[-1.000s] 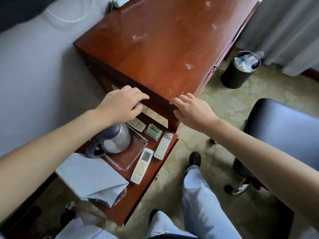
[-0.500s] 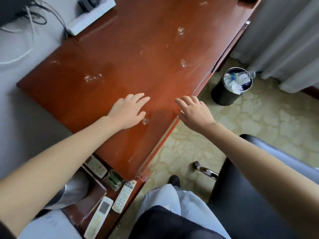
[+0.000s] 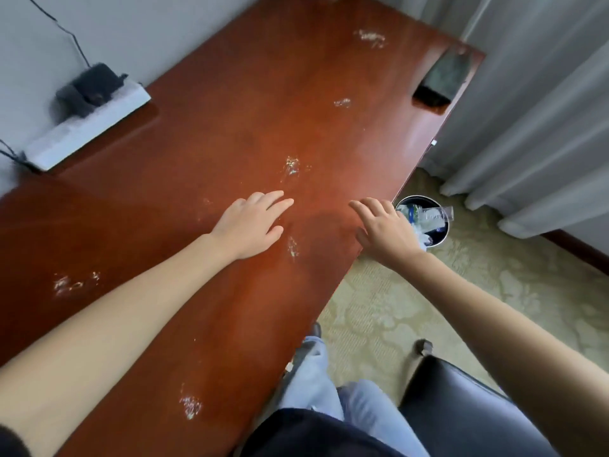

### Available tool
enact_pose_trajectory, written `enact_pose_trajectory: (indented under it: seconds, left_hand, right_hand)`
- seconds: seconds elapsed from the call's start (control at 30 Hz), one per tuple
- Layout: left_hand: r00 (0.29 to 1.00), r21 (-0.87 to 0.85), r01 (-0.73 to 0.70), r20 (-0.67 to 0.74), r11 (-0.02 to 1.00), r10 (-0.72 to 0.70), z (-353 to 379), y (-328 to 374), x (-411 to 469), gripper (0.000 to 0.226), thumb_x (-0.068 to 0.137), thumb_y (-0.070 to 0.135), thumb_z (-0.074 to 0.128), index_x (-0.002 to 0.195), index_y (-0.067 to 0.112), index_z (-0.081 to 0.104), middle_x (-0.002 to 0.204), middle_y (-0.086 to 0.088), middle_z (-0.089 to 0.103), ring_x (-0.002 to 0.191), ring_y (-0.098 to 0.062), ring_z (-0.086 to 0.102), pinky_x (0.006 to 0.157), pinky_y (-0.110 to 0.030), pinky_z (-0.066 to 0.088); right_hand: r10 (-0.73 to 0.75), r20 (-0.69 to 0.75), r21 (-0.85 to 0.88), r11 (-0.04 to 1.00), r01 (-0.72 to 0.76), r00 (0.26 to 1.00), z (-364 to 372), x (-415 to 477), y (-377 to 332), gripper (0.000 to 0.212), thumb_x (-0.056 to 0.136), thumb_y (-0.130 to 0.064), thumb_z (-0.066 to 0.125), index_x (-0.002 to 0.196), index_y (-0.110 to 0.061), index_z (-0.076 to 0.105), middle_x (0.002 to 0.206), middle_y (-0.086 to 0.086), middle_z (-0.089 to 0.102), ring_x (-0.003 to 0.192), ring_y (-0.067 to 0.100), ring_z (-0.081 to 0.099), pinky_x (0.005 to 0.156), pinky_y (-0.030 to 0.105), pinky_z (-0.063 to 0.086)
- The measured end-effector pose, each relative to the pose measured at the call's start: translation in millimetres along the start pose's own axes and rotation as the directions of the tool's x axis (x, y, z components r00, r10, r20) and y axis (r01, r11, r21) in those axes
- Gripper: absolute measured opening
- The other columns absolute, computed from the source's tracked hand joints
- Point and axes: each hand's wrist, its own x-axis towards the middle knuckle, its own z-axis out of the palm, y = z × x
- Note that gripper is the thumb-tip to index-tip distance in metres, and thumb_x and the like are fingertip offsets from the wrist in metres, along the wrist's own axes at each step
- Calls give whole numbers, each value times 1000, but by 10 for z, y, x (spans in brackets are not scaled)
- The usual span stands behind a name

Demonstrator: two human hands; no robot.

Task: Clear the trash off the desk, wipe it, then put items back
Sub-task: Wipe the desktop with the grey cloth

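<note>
The red-brown wooden desk (image 3: 230, 133) fills the left and middle of the view, its top marked with several whitish smears (image 3: 291, 166). My left hand (image 3: 252, 222) hovers palm down over the middle of the top, fingers straight, holding nothing. My right hand (image 3: 384, 229) hangs over the desk's right edge, fingers relaxed and spread, also empty. A black trash bin (image 3: 435, 232) with plastic wrappers and tissue stands on the floor just beyond my right hand. At the far right corner of the desk lies a dark flat object (image 3: 441, 77).
A white power strip (image 3: 89, 127) with black plugs and cables lies along the wall at the desk's left back. Grey curtains (image 3: 527, 110) hang at the right. A black chair seat (image 3: 468, 410) is at the lower right, over patterned carpet (image 3: 379, 308). My legs are at the bottom.
The view has swung up from the low side shelf with kettle and remotes to the desk top. Both hands stay stretched out and empty over the desk; the shelf has left the view.
</note>
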Motion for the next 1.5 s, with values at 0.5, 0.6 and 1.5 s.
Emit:
enact_pose_trajectory:
  seconds: [0.5,0.6,1.5]
  left_hand:
    - [957,-42,289,19,956,-288,-168,-76,2645,56,98,41,30,149,25,15,158,-2,10,144,-23,11,114,-47,15]
    - [926,-59,379,23,924,-378,-242,-143,3153,57,97,45,29,149,27,15,158,-2,8,144,-23,8,114,-50,11]
    - [877,-148,468,196,871,-438,-347,-848,4270,68,88,64,31,142,51,-8,155,9,-22,141,-22,-25,108,-61,-10]
  right_hand:
    - [310,-180,134,948,-289,934,-164,2227,2057,49,90,-23,50,136,-10,42,146,23,33,122,45,36,103,50,29]
    - [425,-82,161,898,-409,901,-282,2664,2433,62,89,-35,47,145,-15,26,151,27,15,131,50,20,110,53,16]
    - [-527,157,41,848,528,835,-246,3423,3661,57,95,-52,18,145,-25,24,152,3,20,140,30,13,110,47,15]
